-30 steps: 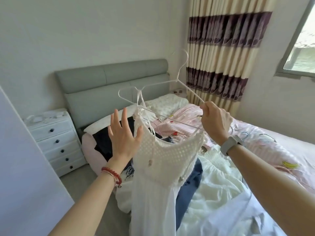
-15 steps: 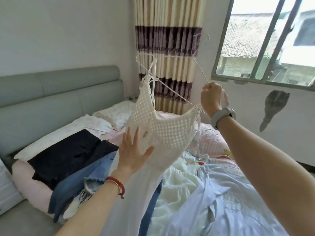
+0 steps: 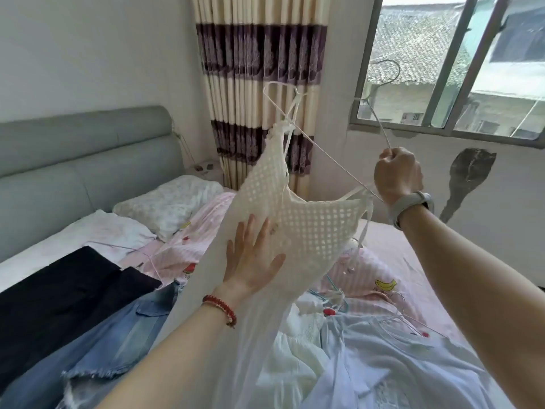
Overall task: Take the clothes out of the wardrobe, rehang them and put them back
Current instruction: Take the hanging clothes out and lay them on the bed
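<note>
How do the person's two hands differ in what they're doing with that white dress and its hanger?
The left hand lies flat with straight, spread fingers against the white dress, while the right hand is a closed fist gripping the wire hanger. The left hand sits lower, the right hand higher, near the window. The left wrist wears a red bead bracelet, the right a grey watch. Both are bare.
</note>
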Demonstrator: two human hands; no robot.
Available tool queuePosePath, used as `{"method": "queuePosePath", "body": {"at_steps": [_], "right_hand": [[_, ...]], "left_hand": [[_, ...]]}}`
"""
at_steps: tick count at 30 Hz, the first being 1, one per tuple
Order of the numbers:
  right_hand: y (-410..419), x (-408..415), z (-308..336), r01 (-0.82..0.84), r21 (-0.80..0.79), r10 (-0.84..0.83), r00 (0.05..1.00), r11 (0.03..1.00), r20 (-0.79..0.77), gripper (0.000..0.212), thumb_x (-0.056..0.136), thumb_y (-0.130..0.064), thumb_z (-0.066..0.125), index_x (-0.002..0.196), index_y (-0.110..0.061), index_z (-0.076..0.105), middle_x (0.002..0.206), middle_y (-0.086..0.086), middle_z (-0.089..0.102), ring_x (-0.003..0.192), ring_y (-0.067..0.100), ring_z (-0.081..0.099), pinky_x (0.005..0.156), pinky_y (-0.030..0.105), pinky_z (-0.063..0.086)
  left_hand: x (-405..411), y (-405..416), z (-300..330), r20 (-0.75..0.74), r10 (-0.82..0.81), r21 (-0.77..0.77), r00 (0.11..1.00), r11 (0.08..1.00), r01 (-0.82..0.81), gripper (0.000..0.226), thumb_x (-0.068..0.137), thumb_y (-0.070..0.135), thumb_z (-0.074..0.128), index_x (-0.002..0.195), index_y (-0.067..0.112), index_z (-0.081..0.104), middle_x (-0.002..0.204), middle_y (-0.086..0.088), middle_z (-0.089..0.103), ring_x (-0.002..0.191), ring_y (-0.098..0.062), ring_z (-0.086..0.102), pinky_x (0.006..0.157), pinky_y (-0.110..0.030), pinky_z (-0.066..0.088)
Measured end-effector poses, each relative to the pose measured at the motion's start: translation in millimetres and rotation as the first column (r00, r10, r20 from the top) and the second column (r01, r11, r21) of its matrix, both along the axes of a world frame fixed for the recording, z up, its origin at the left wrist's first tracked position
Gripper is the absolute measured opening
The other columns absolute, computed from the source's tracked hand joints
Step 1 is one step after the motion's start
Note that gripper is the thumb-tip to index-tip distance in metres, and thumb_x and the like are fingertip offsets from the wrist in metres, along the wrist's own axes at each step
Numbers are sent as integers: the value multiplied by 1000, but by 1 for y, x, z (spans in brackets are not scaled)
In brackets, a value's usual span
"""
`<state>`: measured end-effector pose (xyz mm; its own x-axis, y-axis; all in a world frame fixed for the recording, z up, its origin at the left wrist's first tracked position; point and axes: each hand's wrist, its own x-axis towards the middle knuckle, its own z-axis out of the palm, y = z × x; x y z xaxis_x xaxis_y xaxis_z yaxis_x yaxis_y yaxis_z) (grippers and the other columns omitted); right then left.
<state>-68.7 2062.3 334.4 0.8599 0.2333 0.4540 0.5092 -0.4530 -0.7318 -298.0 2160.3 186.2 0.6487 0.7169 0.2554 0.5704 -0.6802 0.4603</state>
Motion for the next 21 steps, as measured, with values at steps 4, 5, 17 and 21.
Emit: {"method": "queuePosePath", "body": {"at_steps": [4, 5, 17, 21], "right_hand": [[28, 38, -69, 5, -78, -7, 999, 997, -33, 28, 94, -24, 34, 102, -14, 59, 104, 20, 64, 97, 40, 55, 74, 35, 34], [35, 43, -93, 6, -106, -12, 999, 994, -52, 28, 94, -24, 34, 103, -14, 59, 103, 20, 64, 97, 40, 55, 73, 35, 33], [75, 49, -358, -275, -527, 167, 955, 804, -243, 29, 97, -24, 36, 96, -5, 58, 101, 25, 64, 94, 44, 56, 76, 41, 40], [101, 87, -416, -346, -594, 203, 933, 726, -296, 25, 95, -13, 35, 109, -1, 53, 105, 28, 61, 98, 44, 53, 85, 45, 39]], "left_hand": [[35, 23, -54, -120, -20, -77, 993, 997, 11, 80, 87, 56, 43, 144, 40, -12, 153, 7, -21, 141, -18, -19, 113, -48, -3], [39, 28, -71, -165, -21, -105, 986, 994, 3, 80, 87, 56, 43, 143, 41, -13, 153, 7, -22, 140, -18, -21, 113, -47, -4], [43, 40, -262, -539, -102, -382, 836, 914, -134, 74, 92, 54, 36, 146, 35, -11, 154, 3, -22, 140, -24, -22, 112, -51, -6], [53, 46, -314, -609, -123, -390, 784, 907, -161, 71, 92, 58, 29, 145, 36, -11, 154, 4, -22, 141, -24, -21, 112, -53, -6]]}}
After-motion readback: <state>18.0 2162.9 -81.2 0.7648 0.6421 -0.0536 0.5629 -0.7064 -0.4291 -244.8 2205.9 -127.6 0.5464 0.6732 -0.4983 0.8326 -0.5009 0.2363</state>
